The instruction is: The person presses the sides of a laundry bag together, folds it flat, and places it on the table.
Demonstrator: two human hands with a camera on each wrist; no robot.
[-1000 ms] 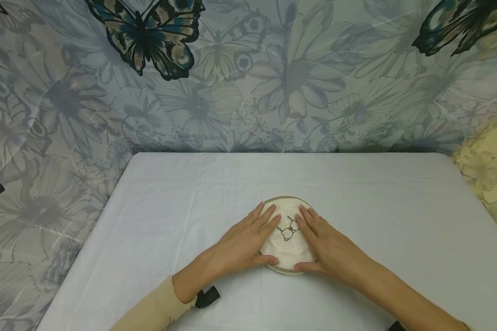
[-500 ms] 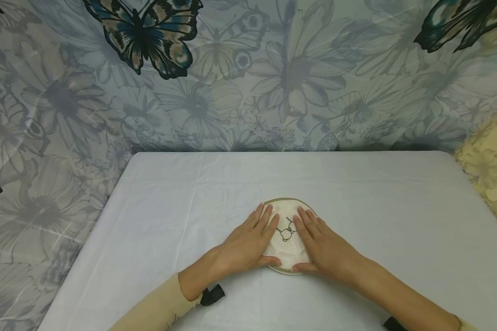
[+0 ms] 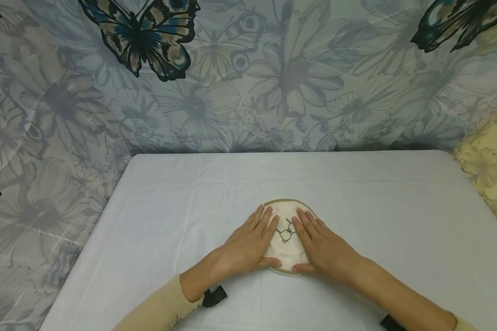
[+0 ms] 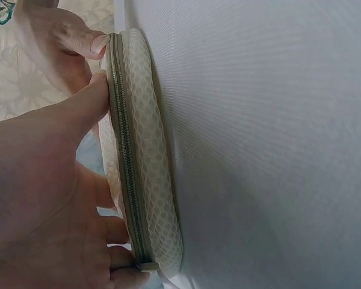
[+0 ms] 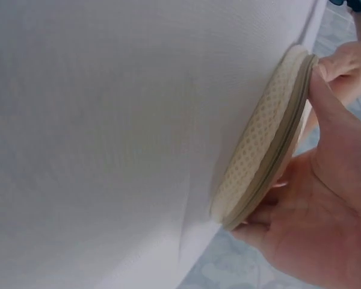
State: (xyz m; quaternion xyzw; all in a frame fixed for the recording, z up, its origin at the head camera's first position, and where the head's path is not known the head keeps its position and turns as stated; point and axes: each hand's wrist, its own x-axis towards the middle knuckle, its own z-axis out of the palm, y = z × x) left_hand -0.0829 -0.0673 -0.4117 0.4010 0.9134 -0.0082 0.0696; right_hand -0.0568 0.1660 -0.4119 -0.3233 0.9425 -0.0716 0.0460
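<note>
1. Head view: a table (image 3: 190, 207) under a pale grey cloth fills the lower half of the frame, and a curtain (image 3: 66, 105) printed with flowers and butterflies hangs behind it across the top. A round cream mesh pouch (image 3: 286, 219) lies flat on the cloth just below the centre, with a small dark line drawing on its top face. Nothing else sits on the table near it. The left hand (image 3: 242, 250) lies on the pouch's left half and the right hand (image 3: 325, 250) on its right half, both palm down, fingers straight and close together, pointing toward the top of the frame, thumbs at the near rim. Cream sleeves run off the lower edge, and a dark strap (image 3: 214, 295) shows at the left wrist.

2. Left wrist view: the pouch (image 4: 145, 150) stands edge-on down the centre-left, its olive zip (image 4: 124, 150) running along the rim, the cloth-covered table (image 4: 277, 144) filling the right side. The left hand (image 4: 36, 198) fills the lower left, its thumb lying straight against the zip edge. The right hand's thumb (image 4: 78, 39) touches the rim at the upper left.

3. Right wrist view: the pouch (image 5: 259, 138) again shows edge-on, at the right of centre, against the table (image 5: 108, 132). The right hand (image 5: 325, 217) lies flat over it at the lower right, thumb stretched along the rim.
</note>
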